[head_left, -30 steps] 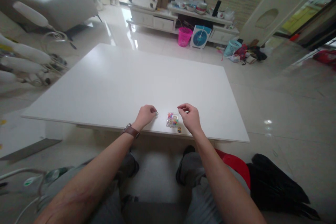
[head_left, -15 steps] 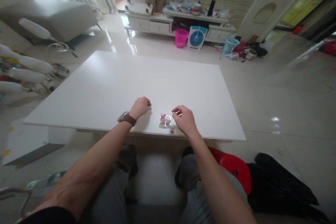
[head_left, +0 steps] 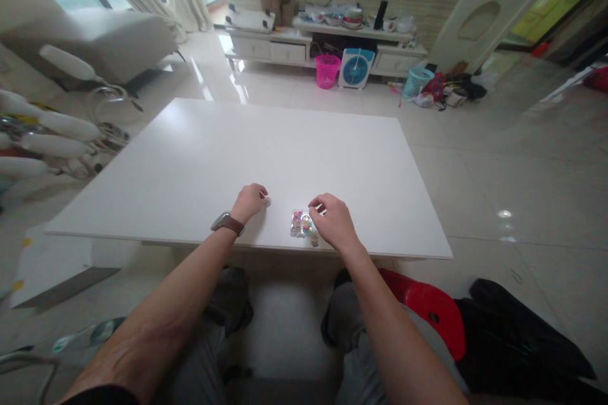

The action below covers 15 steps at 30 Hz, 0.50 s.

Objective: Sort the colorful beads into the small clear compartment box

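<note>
Low in the middle of the frame, a small clear box of coloured bits [head_left: 301, 223] sits near the table [head_left: 285, 145] edge between both hands, within easy reach: the left hand [head_left: 249, 201] pinches a tiny pale piece [head_left: 267, 201], the right hand [head_left: 334, 223] is curled beside the box, its pinch too small to tell.

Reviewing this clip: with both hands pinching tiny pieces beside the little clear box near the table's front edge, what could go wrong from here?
1. The small clear box of coloured pieces sits close to the white table's front edge, beside the right hand; a nudge might push it off.
2. A loose small piece lies even nearer the edge and could roll onto the floor.
3. The left hand pinches something tiny at its fingertips; it may slip and be hard to find.
</note>
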Each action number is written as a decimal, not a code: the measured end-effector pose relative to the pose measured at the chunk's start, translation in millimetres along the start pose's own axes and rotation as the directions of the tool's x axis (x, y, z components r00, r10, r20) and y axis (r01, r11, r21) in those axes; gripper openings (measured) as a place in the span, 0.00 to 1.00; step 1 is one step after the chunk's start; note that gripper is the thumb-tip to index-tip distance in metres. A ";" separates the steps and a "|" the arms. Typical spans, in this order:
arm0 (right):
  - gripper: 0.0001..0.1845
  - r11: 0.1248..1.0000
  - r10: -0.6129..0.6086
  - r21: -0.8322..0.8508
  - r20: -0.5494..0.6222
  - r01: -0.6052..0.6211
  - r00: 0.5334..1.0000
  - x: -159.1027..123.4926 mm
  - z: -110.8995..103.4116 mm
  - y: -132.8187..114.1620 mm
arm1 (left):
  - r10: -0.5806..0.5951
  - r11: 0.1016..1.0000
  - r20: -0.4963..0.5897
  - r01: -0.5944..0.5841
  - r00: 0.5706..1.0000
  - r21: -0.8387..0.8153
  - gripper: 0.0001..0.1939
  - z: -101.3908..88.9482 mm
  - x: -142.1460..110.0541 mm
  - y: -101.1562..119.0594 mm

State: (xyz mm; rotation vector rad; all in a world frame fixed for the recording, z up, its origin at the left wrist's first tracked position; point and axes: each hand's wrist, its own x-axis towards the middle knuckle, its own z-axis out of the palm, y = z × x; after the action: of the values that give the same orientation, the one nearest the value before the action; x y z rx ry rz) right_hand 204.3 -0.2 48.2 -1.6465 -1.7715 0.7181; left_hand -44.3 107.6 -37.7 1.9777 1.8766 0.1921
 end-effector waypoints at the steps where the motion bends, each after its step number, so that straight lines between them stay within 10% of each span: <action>1: 0.05 1.000 0.002 -0.009 0.007 -0.002 1.000 -0.2 0.3 -0.4 | -0.003 1.000 -0.003 0.004 1.000 0.006 0.13 -0.6 0.8 -2.3; 15: 0.06 0.991 -0.011 -0.130 0.091 0.022 0.996 -2.5 11.7 1.0 | 0.183 0.982 0.041 -0.185 0.982 0.041 0.16 6.4 -7.5 -5.8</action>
State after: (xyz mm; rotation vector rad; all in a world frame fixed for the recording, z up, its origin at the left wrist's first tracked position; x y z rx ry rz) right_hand 196.3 -2.5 39.4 -1.7063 -1.9303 0.6918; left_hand -48.0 99.1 -44.4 2.1705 1.6885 0.1665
